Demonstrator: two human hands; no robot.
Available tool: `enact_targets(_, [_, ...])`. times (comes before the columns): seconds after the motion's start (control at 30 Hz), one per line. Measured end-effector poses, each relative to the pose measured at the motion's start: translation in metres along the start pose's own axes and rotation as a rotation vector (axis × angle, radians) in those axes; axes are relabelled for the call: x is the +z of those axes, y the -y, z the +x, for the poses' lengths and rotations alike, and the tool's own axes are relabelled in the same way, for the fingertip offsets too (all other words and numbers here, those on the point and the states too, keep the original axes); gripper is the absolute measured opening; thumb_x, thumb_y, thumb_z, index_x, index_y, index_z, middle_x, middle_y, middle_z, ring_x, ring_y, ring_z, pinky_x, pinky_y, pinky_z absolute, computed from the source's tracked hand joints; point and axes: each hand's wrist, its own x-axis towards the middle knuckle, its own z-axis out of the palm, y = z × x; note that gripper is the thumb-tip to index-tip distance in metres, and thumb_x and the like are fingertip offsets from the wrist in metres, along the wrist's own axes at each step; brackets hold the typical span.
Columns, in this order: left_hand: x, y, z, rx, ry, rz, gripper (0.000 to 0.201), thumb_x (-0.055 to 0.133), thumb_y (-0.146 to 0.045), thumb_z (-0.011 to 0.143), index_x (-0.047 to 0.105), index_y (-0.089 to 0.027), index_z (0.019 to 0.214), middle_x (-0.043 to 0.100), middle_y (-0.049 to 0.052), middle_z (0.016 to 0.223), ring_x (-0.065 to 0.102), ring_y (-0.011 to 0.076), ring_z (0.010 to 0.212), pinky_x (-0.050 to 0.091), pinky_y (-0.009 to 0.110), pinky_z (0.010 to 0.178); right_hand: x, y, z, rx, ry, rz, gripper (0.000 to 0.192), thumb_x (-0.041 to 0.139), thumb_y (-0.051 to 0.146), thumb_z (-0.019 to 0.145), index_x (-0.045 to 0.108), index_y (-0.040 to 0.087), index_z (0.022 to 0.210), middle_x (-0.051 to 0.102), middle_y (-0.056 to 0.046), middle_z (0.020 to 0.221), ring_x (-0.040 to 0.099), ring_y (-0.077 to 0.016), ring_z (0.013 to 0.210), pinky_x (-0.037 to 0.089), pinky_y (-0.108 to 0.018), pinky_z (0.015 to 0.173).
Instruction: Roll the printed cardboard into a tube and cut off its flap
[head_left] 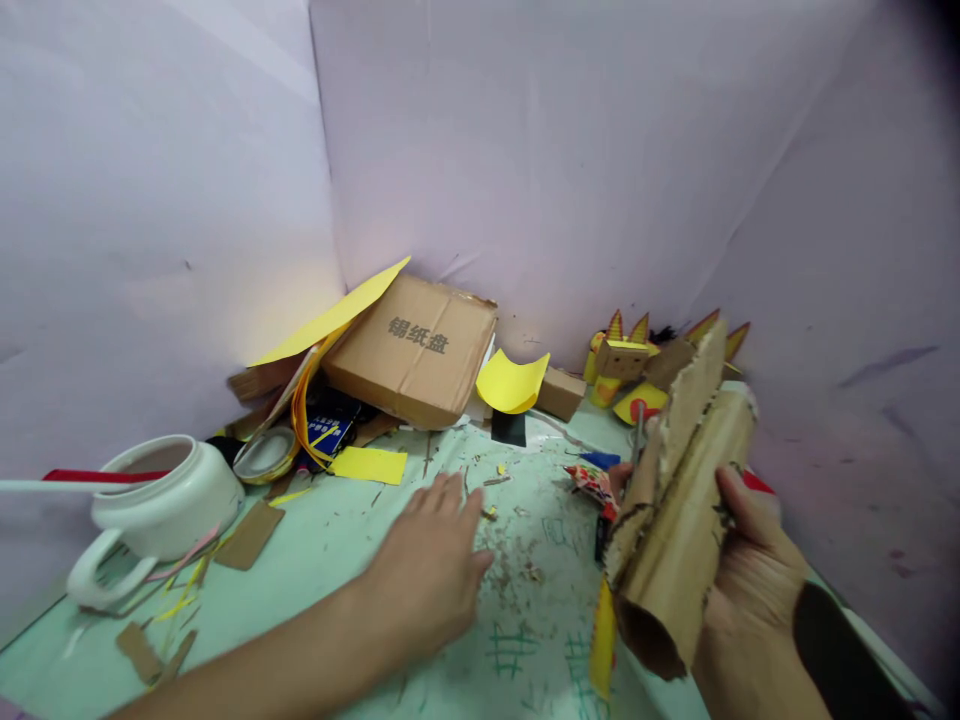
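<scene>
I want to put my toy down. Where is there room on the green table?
There is bare room on the green mat between the white jug and the left hand, and near the front edge below that hand. It is crowded at the back around the cardboard box and the yellow paper.

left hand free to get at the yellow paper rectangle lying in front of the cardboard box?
Probably yes. The left hand lies open on the green mat; only scraps lie between it and the yellow paper rectangle.
</scene>
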Motion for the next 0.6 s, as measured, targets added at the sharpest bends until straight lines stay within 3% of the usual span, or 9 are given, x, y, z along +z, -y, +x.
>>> enact_targets(0.13, [0.021,-0.023,0.092,0.200,-0.012,-0.035,0.057,0.034,-0.039,0.092,0.027,-0.011,0.141,0.021,0.016,0.151,0.016,0.0281,0.139,0.016,0.047,0.112,0.003,0.012,-0.003,0.038,-0.014,0.031,0.035,0.051,0.035,0.075,0.066,0.022,0.104,0.073,-0.005,0.078,0.070,-0.0248,0.066,0.057,-0.037,0.048])
enact_targets(0.2, [0.034,-0.024,0.114,0.209,0.015,-0.038,0.058,0.034,-0.045,0.093,0.029,-0.011,0.140,0.025,0.015,0.150,0.018,0.0265,0.139,0.017,0.049,0.112,0.003,0.013,-0.001,0.007,0.000,0.046,0.035,0.050,0.036,0.077,0.066,0.023,0.105,0.072,-0.004,0.078,0.069,-0.0232,0.066,0.058,-0.037,0.050])
enact_targets(0.27, [0.043,-0.018,0.116,0.172,0.039,-0.030,0.063,0.030,-0.050,0.093,0.025,-0.011,0.142,0.022,0.016,0.151,0.016,0.0266,0.140,0.015,0.051,0.112,0.002,0.013,0.003,-0.014,0.008,0.034,0.036,0.051,0.037,0.077,0.065,0.024,0.107,0.072,-0.003,0.078,0.069,-0.0229,0.066,0.057,-0.037,0.049])
enact_targets(0.37, [0.044,-0.003,0.088,0.070,0.074,0.017,0.070,0.021,-0.052,0.093,0.016,-0.005,0.144,0.011,0.020,0.152,0.006,0.0279,0.140,0.012,0.047,0.113,0.000,0.011,0.008,-0.032,-0.016,-0.004,0.037,0.053,0.037,0.074,0.066,0.021,0.106,0.072,-0.004,0.079,0.068,-0.0238,0.066,0.057,-0.037,0.048])
enact_targets(0.47, [0.030,0.008,0.032,-0.055,0.139,0.100,0.070,0.023,-0.047,0.092,0.018,0.003,0.141,0.012,0.028,0.148,0.010,0.0345,0.138,0.016,0.049,0.111,0.001,0.007,0.009,-0.080,-0.078,0.002,0.034,0.055,0.028,0.071,0.066,0.019,0.103,0.072,-0.003,0.076,0.068,-0.0218,0.067,0.058,-0.041,0.065])
enact_targets(0.53, [0.016,0.012,-0.012,-0.115,0.211,0.159,0.070,0.039,-0.043,0.088,0.030,0.008,0.135,0.023,0.033,0.142,0.024,0.0413,0.134,0.026,0.054,0.106,0.002,0.002,0.006,-0.079,-0.081,0.013,0.034,0.058,0.024,0.069,0.066,0.019,0.101,0.072,-0.001,0.074,0.068,-0.0211,0.070,0.056,-0.043,0.077])
enact_targets(0.6, [0.000,0.017,-0.050,-0.212,0.382,0.212,0.059,0.044,-0.044,0.083,0.059,0.002,0.117,0.055,0.032,0.120,0.052,0.0457,0.114,0.040,0.059,0.092,0.004,-0.004,0.003,-0.034,-0.057,0.021,0.035,0.062,0.024,0.066,0.065,0.019,0.101,0.072,-0.001,0.074,0.068,-0.0220,0.074,0.054,-0.044,0.082])
